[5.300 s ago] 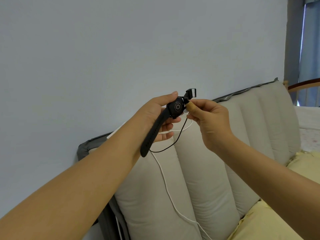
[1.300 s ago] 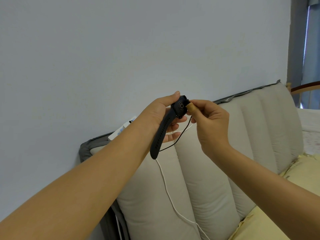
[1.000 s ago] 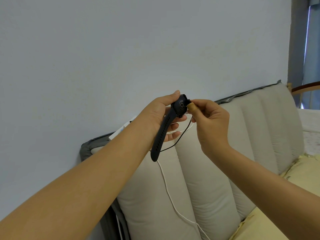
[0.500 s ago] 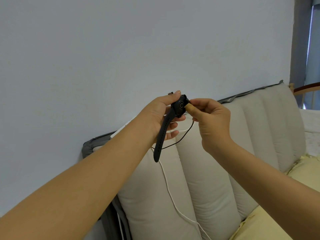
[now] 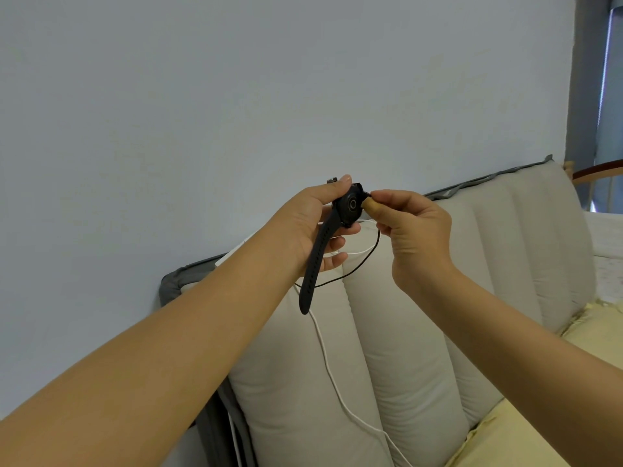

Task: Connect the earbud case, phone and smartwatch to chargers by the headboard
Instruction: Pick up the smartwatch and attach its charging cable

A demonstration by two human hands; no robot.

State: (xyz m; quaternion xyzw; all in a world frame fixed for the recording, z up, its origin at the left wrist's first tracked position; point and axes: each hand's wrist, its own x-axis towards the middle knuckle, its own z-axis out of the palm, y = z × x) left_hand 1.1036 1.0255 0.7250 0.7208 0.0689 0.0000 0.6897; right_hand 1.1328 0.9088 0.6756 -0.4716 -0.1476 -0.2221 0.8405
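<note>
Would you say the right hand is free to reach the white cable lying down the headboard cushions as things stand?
Probably not yet. The right hand is pinching the charger piece against the smartwatch, which the left hand holds. The white cable lies uncovered on the headboard below, so nothing blocks it once that hand lets go.

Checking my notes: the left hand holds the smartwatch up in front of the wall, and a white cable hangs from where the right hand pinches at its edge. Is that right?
Not quite. In the head view, the cable hanging from the right hand is black, not white; the white cable trails down the headboard. The left hand does hold the smartwatch.
</note>
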